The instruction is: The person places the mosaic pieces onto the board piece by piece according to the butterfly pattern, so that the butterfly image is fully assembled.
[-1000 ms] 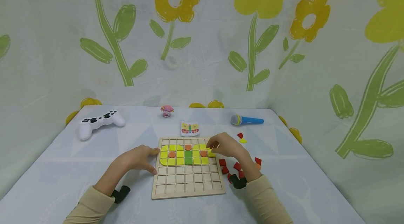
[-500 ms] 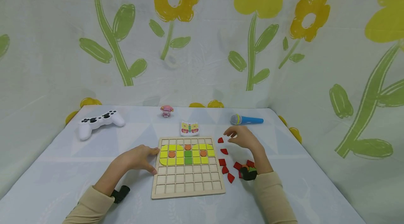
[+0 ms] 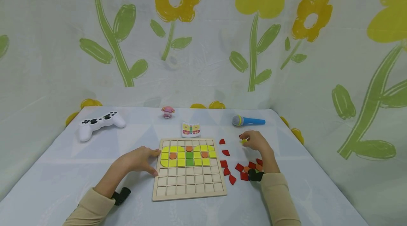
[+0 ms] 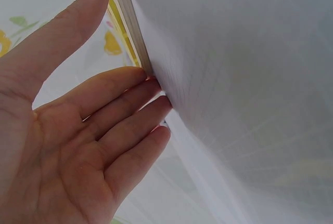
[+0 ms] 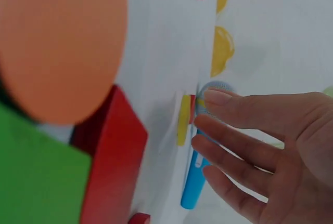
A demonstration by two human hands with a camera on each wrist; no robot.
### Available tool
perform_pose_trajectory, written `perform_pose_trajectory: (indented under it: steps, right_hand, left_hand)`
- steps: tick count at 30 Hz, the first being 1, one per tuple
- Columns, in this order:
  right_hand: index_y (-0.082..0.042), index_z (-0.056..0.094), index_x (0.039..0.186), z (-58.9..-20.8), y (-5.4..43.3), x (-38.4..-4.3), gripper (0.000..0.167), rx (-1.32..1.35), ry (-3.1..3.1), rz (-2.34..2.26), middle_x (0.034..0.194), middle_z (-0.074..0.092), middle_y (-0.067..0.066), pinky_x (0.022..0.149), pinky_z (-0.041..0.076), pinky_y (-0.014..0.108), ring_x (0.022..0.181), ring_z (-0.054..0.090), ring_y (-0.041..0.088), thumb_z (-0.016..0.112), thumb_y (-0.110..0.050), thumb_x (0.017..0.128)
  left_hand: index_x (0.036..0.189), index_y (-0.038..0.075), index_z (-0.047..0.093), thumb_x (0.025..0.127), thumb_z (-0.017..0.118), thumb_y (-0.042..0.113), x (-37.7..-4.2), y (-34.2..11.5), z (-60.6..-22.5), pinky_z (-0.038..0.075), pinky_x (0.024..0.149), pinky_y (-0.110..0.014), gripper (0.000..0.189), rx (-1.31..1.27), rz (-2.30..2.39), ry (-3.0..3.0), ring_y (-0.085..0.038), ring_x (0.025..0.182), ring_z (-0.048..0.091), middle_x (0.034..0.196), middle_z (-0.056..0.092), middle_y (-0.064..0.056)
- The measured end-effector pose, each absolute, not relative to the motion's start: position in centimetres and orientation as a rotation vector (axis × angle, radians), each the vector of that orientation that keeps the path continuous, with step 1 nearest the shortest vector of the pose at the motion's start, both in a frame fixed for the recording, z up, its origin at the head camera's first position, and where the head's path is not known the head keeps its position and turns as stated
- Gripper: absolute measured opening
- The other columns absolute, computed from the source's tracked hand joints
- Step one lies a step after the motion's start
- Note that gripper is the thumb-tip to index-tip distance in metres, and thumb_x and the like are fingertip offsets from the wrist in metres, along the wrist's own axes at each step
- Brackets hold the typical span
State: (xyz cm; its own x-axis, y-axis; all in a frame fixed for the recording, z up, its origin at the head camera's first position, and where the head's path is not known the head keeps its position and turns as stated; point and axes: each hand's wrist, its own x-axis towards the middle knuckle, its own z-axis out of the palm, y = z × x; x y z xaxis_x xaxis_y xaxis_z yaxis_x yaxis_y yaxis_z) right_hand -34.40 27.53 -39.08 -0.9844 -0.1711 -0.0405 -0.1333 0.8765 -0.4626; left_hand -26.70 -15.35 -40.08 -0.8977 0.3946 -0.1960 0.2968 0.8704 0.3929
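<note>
In the head view, the left hand (image 3: 140, 159), fingers extended, touches the left edge of the wooden grid board (image 3: 190, 180) on the tabletop (image 3: 140, 213); the right hand (image 3: 258, 142) is beside a yellow piece (image 3: 243, 141), right of the board.

The left wrist view shows fingertips against the board's edge.

In the right wrist view, loosely parted fingers are near the yellow piece.

The wooden grid board (image 3: 190, 180) lies flat, coloured tiles (image 3: 189, 155) set in its far half; a yellow piece (image 5: 182, 122) lies to its right.
</note>
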Motion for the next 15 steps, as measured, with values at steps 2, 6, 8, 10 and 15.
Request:
perform_pose_trajectory:
  steps: [2, 6, 8, 10, 15]
  right_hand:
    - [0.001, 0.068, 0.112, -39.29, 27.76, -34.43, 0.026, -0.219, 2.955, -0.714, 0.113, 0.063, 0.020, 0.085, 0.052, 0.046, 0.103, 0.058, 0.034, 0.068, -0.001, 0.086]
    - [0.001, 0.068, 0.112, -39.51, 28.11, -34.41, 0.026, -0.187, 2.938, -0.701, 0.116, 0.061, 0.021, 0.086, 0.052, 0.046, 0.104, 0.057, 0.035, 0.068, -0.002, 0.085]
    - [0.000, 0.068, 0.111, -39.51, 28.20, -34.37, 0.025, -0.182, 2.925, -0.703, 0.114, 0.062, 0.020, 0.086, 0.051, 0.047, 0.103, 0.057, 0.034, 0.068, -0.003, 0.086]
    - [0.000, 0.069, 0.109, -39.51, 28.26, -34.37, 0.024, -0.177, 2.916, -0.711, 0.112, 0.063, 0.018, 0.086, 0.051, 0.047, 0.102, 0.057, 0.033, 0.069, -0.002, 0.085]
    - [-0.003, 0.071, 0.099, -39.59, 28.34, -34.48, 0.017, -0.162, 2.904, -0.741, 0.101, 0.065, 0.011, 0.084, 0.051, 0.047, 0.094, 0.056, 0.029, 0.071, 0.001, 0.082]
  left_hand:
    - [0.136, 0.001, 0.054, 0.067, 0.087, 0.034, -26.67, -15.33, -40.09, 0.041, 0.098, -0.054, 0.083, 0.520, 0.525, 2.772, -0.038, 0.123, 0.048, 0.135, 0.054, -0.019]
    - [0.135, 0.001, 0.054, 0.067, 0.087, 0.035, -26.72, -15.33, -40.09, 0.041, 0.098, -0.055, 0.083, 0.534, 0.516, 2.778, -0.039, 0.122, 0.048, 0.135, 0.055, -0.020]
    - [0.135, 0.001, 0.054, 0.067, 0.088, 0.035, -26.72, -15.34, -40.11, 0.041, 0.098, -0.055, 0.083, 0.530, 0.519, 2.778, -0.038, 0.122, 0.048, 0.135, 0.055, -0.019]
    - [0.135, 0.001, 0.054, 0.067, 0.088, 0.035, -26.72, -15.35, -40.14, 0.041, 0.098, -0.054, 0.083, 0.527, 0.521, 2.777, -0.038, 0.123, 0.048, 0.135, 0.054, -0.019]
    - [0.135, 0.000, 0.054, 0.067, 0.087, 0.034, -26.69, -15.31, -40.09, 0.040, 0.100, -0.055, 0.083, 0.543, 0.519, 2.779, -0.040, 0.124, 0.047, 0.136, 0.054, -0.019]
